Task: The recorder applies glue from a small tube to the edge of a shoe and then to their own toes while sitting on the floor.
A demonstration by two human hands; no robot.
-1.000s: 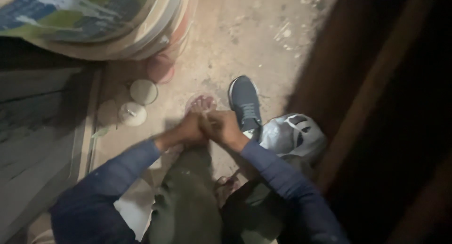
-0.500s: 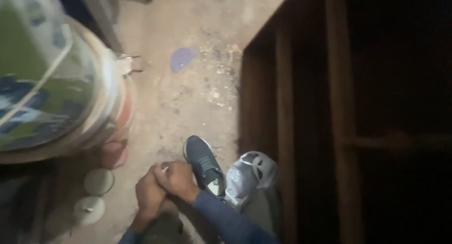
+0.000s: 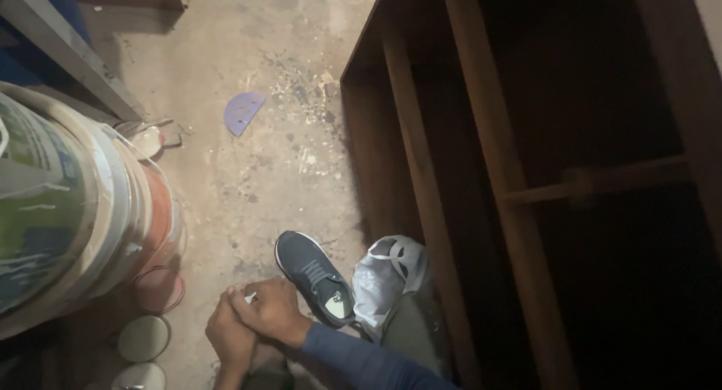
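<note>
My left hand (image 3: 228, 339) and my right hand (image 3: 272, 313) are pressed together low in the head view, just above the concrete floor (image 3: 278, 134). A small white object (image 3: 250, 297) pokes out between the fingers; I cannot tell what it is. My right sleeve is dark blue. My dark blue shoe (image 3: 314, 277) rests on the floor right beside the hands.
A large paint bucket (image 3: 68, 209) stands at the left, with small round lids (image 3: 143, 337) below it. A crumpled white bag (image 3: 387, 277) lies by the shoe. A dark wooden cabinet frame (image 3: 481, 157) fills the right. A purple half-disc (image 3: 242, 110) lies on the floor farther off.
The view has tilted up and to the right, so my hands now sit at the lower edge and the wooden cabinet is in sight. The hands stay clasped together.
</note>
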